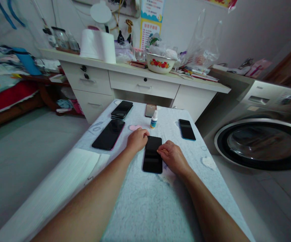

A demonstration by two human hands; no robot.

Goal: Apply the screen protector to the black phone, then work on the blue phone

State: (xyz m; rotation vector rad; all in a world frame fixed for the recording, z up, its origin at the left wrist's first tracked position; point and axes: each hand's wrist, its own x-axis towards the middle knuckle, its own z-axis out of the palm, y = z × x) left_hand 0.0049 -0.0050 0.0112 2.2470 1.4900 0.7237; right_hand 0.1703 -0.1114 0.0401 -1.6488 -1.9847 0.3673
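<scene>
A black phone (152,158) lies face up on the cloth-covered table (145,208), between my hands. My left hand (137,139) touches its upper left edge, fingers curled together; whatever they may grip is too small to make out. My right hand (172,155) rests over its right edge with the fingers pinched at the screen, and what they hold, if anything, is hidden. Just beyond the phone stands a small white spray bottle (153,120) with a blue and yellow label.
Left on the table are a large dark phone (109,134) and a phone stack (122,109). A phone (187,129) lies right, another (150,110) behind the bottle. Beyond are a white desk (145,80) with a flowered bowl (159,64), and a washing machine (258,101) at right.
</scene>
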